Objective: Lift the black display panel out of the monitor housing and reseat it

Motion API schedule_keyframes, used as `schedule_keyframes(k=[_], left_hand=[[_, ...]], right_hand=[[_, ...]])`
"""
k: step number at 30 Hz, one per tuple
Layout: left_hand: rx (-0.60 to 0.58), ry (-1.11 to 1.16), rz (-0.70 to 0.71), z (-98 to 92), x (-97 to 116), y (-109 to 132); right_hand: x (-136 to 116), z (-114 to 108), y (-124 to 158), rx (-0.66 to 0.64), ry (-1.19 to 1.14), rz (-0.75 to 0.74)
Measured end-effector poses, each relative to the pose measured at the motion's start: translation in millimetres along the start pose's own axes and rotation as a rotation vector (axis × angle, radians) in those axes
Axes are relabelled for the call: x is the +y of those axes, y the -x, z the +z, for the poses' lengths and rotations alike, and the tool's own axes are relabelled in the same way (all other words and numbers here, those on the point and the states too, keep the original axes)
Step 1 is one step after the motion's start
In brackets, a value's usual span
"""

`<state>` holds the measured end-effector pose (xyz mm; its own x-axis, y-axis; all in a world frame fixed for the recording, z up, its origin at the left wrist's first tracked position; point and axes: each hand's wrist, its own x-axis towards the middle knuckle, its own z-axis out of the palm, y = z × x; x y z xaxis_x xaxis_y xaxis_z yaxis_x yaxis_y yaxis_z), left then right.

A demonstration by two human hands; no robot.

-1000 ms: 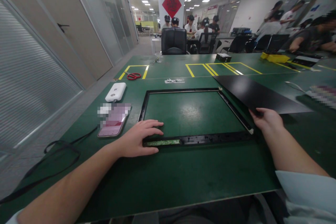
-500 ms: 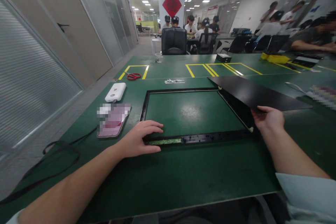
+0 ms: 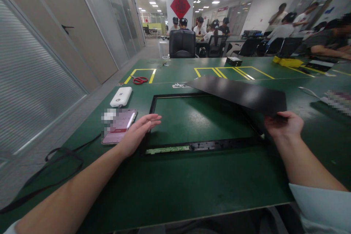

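Observation:
A black rectangular frame (image 3: 153, 103) lies flat on the green table (image 3: 192, 182), with a strip of green circuit board along its near edge. My left hand (image 3: 138, 132) hovers over the frame's near left corner, fingers stretched out and together, holding nothing. My right hand (image 3: 282, 125) grips the near corner of a flat black panel (image 3: 241, 93) and holds it lifted over the frame's right side, tilted toward the left.
A phone (image 3: 119, 131) and a white power bank (image 3: 121, 96) lie left of the frame, a black cable (image 3: 55, 164) trails off the left edge. Red scissors (image 3: 139, 79) sit further back. People sit at tables beyond; a black chair (image 3: 182, 43) stands at the far end.
My right hand has swung the black panel leftward and up, over the frame. My left hand has lifted off the frame's bottom edge and moved to its left corner.

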<state>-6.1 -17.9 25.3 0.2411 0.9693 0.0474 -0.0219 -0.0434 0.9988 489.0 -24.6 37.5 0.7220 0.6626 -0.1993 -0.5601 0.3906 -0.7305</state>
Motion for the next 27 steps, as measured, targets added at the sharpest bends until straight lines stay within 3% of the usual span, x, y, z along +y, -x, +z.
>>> schedule_keyframes(k=[3, 7, 14, 22, 27], left_hand=[[0.071, 0.117, -0.076, 2.3, 2, -3], [0.075, 0.210, -0.152, 2.5, 5, -5], [0.150, 0.354, -0.202, 9.6, 19, -3], [0.098, 0.298, -0.266, 3.1, 22, -4], [0.081, 0.188, -0.239, 1.9, 20, -1]], right_hand=[[-3, 6, 10, -0.037, -0.082, 0.002], [-4, 2, 12, -0.182, -0.083, -0.009], [-3, -2, 25, -0.347, 0.046, 0.065], [-2, 5, 38, -0.487, 0.265, 0.148], [-2, 14, 50, -0.434, 0.387, 0.241]])
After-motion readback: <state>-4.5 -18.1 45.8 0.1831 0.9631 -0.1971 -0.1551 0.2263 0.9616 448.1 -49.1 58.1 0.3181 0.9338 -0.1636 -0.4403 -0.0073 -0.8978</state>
